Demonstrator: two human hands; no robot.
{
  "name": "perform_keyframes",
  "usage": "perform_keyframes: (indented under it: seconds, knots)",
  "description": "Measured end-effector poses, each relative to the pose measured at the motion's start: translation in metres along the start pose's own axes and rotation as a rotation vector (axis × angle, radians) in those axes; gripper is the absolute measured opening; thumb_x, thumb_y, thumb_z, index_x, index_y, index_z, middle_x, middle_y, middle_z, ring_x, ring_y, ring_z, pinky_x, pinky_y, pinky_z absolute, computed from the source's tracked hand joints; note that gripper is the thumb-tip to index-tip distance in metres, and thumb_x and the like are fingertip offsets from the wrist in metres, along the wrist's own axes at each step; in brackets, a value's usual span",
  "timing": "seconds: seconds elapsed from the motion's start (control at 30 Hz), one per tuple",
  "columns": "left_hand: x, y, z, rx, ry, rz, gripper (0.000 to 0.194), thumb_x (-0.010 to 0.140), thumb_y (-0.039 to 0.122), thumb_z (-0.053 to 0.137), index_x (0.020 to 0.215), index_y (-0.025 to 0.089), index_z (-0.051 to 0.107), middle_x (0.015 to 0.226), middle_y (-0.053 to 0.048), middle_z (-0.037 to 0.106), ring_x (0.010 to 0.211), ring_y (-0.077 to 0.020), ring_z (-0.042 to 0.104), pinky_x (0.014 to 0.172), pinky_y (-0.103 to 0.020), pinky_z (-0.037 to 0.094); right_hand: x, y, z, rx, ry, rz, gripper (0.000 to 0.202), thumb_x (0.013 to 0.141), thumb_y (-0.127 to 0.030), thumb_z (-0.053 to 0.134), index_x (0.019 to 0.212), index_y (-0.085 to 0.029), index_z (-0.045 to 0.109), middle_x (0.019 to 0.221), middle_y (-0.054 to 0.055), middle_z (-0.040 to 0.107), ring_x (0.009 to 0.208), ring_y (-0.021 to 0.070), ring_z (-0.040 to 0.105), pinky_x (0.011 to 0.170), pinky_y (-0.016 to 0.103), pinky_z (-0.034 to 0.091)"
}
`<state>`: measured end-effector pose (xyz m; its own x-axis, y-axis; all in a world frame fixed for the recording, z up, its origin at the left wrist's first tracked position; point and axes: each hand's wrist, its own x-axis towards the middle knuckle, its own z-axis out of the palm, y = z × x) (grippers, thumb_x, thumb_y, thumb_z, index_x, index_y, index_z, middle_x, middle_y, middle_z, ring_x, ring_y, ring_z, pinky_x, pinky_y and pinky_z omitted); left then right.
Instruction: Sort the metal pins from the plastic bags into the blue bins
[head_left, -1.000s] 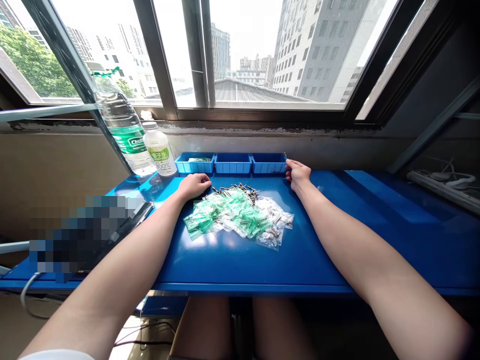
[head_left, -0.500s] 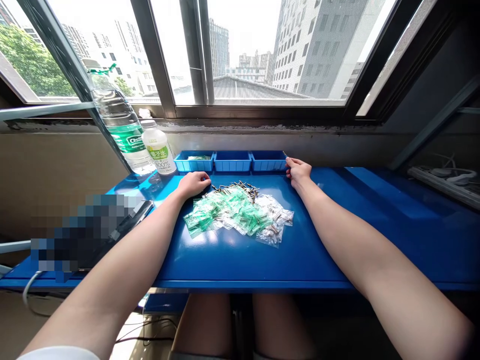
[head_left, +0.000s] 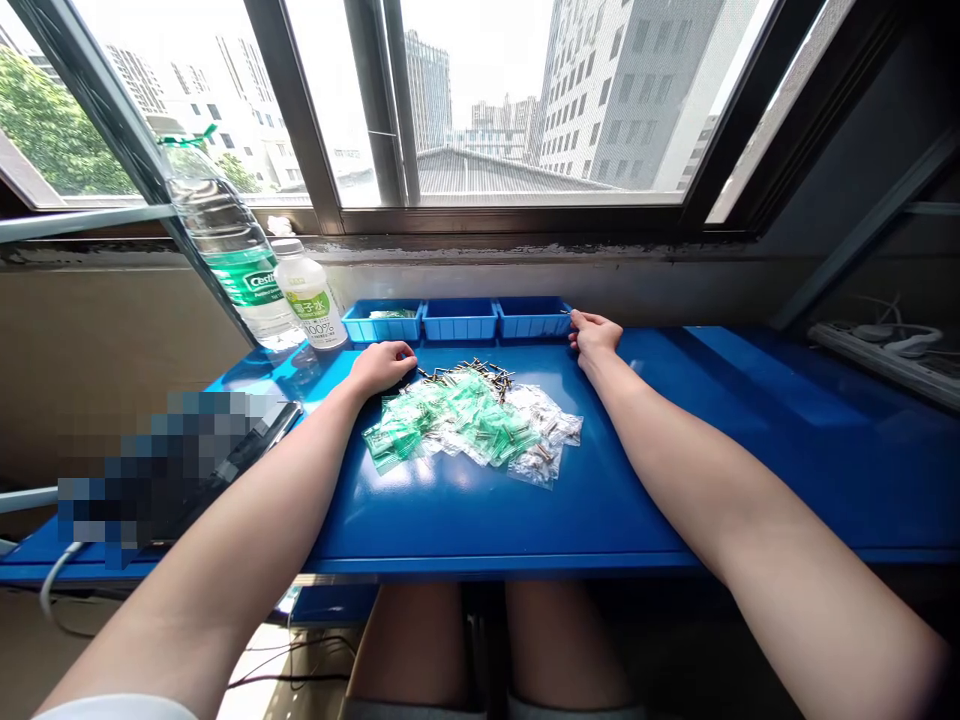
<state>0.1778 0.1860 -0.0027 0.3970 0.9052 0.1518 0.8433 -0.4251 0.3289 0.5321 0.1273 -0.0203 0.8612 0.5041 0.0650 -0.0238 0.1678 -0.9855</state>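
Observation:
My right hand [head_left: 596, 335] is at the right end of the right blue bin [head_left: 534, 322]. Its thumb and fingers are pinched on a small, thin metal pin [head_left: 565, 311], whose tip shows over the bin's rim. My left hand [head_left: 382, 368] rests on the table at the left of a pile, its fingers curled down; whatever lies under them is hidden. The pile has loose dark and brassy metal pins [head_left: 487, 375] at the back, green-tinted plastic bags [head_left: 472, 420] in the middle and clear bags [head_left: 551, 440] with metal pieces at the right.
The left bin [head_left: 382, 324] holds some green bags; the middle bin [head_left: 459, 322] stands beside it. A large water bottle [head_left: 240, 270] and a white bottle [head_left: 307, 300] stand at the back left. A dark, partly pixelated device [head_left: 217, 480] lies on the blue table [head_left: 480, 525]. A power strip [head_left: 892, 350] is at the right.
The view has shifted slightly. The metal pin in my right hand is now a little lower, at the inside of the bin's rim. My left hand stays by the pile.

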Motion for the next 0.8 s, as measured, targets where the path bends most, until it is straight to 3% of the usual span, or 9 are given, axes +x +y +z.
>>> perform_keyframes:
  seconds: [0.33, 0.6, 0.8]
  knots:
    - [0.0, 0.001, -0.001, -0.007, 0.006, 0.017, 0.029, 0.077, 0.047, 0.051, 0.086, 0.027, 0.069, 0.086, -0.001, 0.072, 0.076, -0.018, 0.062, 0.061, -0.025, 0.041, -0.003, -0.003, -0.002, 0.022, -0.038, -0.007, 0.015, 0.075, -0.027, 0.071, 0.074, -0.015, 0.063, 0.061, -0.001, 0.061, 0.037, 0.0059, 0.048, 0.027, 0.016, 0.031]
    - [0.001, -0.002, 0.001, -0.013, 0.008, 0.026, 0.03, 0.077, 0.047, 0.05, 0.087, 0.027, 0.069, 0.086, -0.002, 0.072, 0.076, -0.0175, 0.062, 0.062, -0.024, 0.042, -0.004, -0.008, -0.002, 0.057, -0.024, 0.074, 0.032, 0.09, -0.038, 0.051, 0.07, -0.015, 0.059, 0.061, 0.0, 0.059, 0.035, 0.0055, 0.047, 0.028, 0.017, 0.03]
    - [0.002, -0.003, 0.001, 0.0, 0.007, 0.029, 0.03, 0.077, 0.046, 0.051, 0.088, 0.026, 0.07, 0.087, -0.002, 0.072, 0.077, -0.0176, 0.063, 0.063, -0.024, 0.042, -0.008, -0.012, -0.003, 0.065, -0.025, 0.107, 0.037, 0.092, -0.042, 0.042, 0.068, -0.017, 0.054, 0.055, -0.002, 0.054, 0.036, 0.0053, 0.043, 0.03, 0.016, 0.03]
